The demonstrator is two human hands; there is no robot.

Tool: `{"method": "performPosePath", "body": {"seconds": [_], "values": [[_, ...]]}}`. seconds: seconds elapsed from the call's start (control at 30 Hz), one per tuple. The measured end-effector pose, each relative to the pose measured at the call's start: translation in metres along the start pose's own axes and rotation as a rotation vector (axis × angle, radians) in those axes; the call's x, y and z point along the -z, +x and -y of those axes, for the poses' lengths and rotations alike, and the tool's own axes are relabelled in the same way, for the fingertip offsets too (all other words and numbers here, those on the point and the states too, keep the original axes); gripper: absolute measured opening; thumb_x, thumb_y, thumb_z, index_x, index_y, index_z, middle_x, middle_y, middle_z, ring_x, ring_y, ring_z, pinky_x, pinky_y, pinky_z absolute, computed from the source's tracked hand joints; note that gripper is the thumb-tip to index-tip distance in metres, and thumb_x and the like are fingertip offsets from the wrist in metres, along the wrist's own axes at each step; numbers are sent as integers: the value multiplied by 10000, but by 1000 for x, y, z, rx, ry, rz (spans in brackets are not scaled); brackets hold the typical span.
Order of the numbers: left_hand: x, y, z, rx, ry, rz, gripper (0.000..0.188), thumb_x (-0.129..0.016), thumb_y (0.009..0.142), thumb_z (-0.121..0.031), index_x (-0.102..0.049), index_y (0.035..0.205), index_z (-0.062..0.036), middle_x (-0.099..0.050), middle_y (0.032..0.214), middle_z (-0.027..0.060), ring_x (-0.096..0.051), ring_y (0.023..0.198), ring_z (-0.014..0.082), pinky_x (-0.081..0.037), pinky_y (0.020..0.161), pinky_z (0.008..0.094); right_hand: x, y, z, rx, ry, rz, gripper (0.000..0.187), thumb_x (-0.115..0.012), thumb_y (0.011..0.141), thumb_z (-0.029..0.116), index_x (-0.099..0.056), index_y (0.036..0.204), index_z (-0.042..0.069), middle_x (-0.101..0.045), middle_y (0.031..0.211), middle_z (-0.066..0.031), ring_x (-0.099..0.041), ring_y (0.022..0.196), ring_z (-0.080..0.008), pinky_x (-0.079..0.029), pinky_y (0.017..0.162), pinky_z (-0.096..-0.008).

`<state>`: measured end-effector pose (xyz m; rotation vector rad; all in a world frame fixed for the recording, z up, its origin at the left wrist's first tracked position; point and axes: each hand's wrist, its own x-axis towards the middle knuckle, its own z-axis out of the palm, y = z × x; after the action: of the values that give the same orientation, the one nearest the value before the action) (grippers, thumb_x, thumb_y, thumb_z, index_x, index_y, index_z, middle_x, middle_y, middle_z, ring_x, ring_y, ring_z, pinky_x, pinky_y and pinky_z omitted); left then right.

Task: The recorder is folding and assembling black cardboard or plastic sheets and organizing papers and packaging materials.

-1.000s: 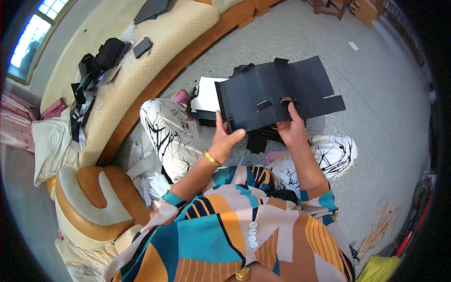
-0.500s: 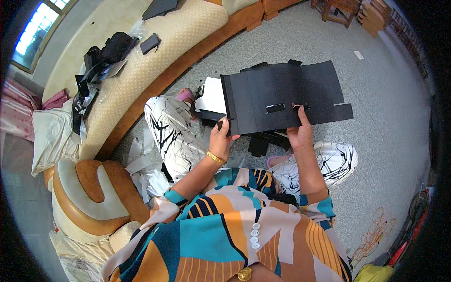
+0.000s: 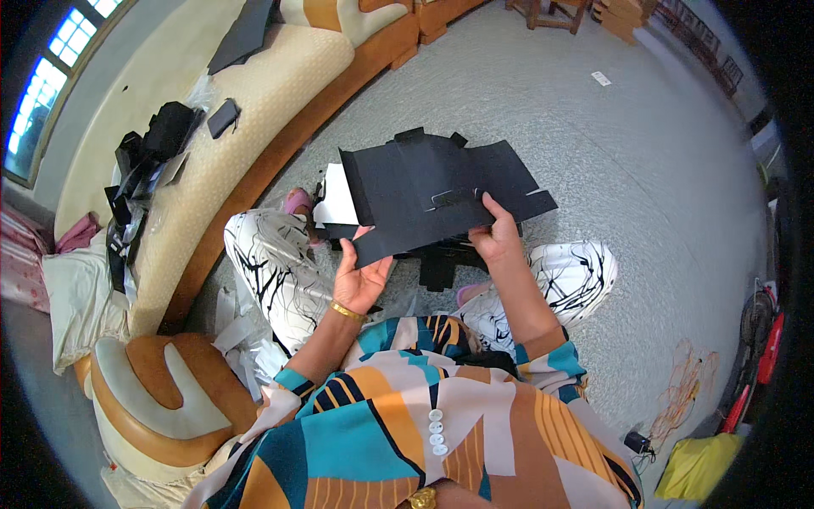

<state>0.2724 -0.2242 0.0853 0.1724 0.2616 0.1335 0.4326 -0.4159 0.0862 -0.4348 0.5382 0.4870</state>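
Observation:
A flat black cardboard sheet (image 3: 407,182) with fold lines and a small cut-out slot spans both my hands above my lap. At its near left corner my left hand (image 3: 363,278) supports it palm up, thumb at the edge and fingers partly hidden beneath. My right hand (image 3: 498,233) pinches the near edge further right, its thumb on top beside the slot. A narrow flap stands along the sheet's left side. Below lie more black cardboard pieces (image 3: 437,270), mostly covered, and a white sheet (image 3: 337,197) shows at the left.
On the curved cream sofa (image 3: 280,76) to the left lie crumpled black pieces with clear plastic (image 3: 144,161) and a small black item (image 3: 223,118). White scraps (image 3: 242,335) litter the floor by my left leg. Orange cord (image 3: 682,386) lies at lower right.
The black sheet now slants more, its right end lower and nearer. My left hand has turned palm up under its corner. My right hand keeps its grip. The view has shifted.

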Motion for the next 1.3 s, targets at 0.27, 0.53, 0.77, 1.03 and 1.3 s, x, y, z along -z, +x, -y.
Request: {"method": "performPosePath", "body": {"seconds": [0.27,0.53,0.77,1.03,1.3], "values": [[-34,-9,37,293,368,417,1156,-613,429,-732,-222,1352,-158,-160,1441,72,-150,1324,272,-202,1014,557,-5,-5,-6,41,70,150,180,-596,825,168,-581,987,91,-619,913,-47,-598,810,-191,-494,683,-315],[-41,46,55,-19,193,-57,481,-445,880,-422,-442,1206,-69,-519,1198,99,-469,1121,256,-348,973,409,-10,-39,-51,44,-142,292,288,-550,865,245,-524,1083,58,-595,1011,-95,-576,921,-234,-476,789,-373],[-30,55,-3,-288,134,-194,251,-549,863,-266,-561,985,-47,-609,1008,74,-586,936,206,-487,830,340,-10,-80,-36,-505,-888,768,308,-546,859,257,-538,1068,31,-593,1013,-117,-587,904,-167,-489,743,-289],[-34,22,-34,-351,365,-316,206,-630,815,-254,-600,891,-64,-611,856,47,-593,761,171,-507,695,316,-58,-30,1,996,-1371,499,349,-596,800,176,-501,1099,23,-567,1041,-133,-572,918,-237,-459,781,-317],[-13,4,-43,-215,472,-422,204,-594,839,-280,-598,858,-77,-620,778,56,-599,718,192,-497,663,322,-29,-12,-42,770,-1483,464,203,-538,846,213,-550,871,12,-587,699,-141,-584,653,-290,-442,621,-355]]}}
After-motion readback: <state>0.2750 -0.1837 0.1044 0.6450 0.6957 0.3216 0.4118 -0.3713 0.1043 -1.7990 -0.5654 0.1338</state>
